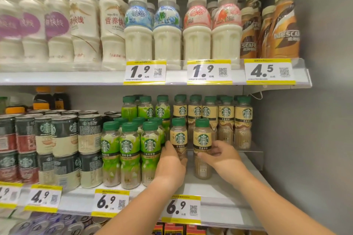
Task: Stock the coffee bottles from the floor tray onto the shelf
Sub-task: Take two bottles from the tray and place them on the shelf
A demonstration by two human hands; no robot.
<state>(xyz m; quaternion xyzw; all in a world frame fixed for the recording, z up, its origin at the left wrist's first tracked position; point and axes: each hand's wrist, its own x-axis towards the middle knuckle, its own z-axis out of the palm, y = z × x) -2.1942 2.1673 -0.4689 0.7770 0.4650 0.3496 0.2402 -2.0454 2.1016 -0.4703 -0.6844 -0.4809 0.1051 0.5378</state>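
A white metal store shelf is carrying the drinks, with a grey wall closing its right end. Along its left part, stacked green-and-cream metal coffee cans are standing in two layers. Towards the middle, green-labelled clear plastic coffee bottles with green caps are crowding up to the front edge. At the back right corner, a row of cream-labelled bottles of brown coffee with green caps is standing on a clear plastic riser.

Two more upright bottles of that cream-labelled kind are sitting on the shelf in front of the riser. The left cream-labelled coffee bottle is standing just beside the green-labelled group. The right cream-labelled coffee bottle is standing near it, with a narrow gap between them.

The left hand is gripping the left bottle's lower half, fingers curling round its left side. The right hand is holding the right bottle at its waist, fingers wrapping it from the right.

A yellow-edged 6.9 price tag is hanging on the front edge.
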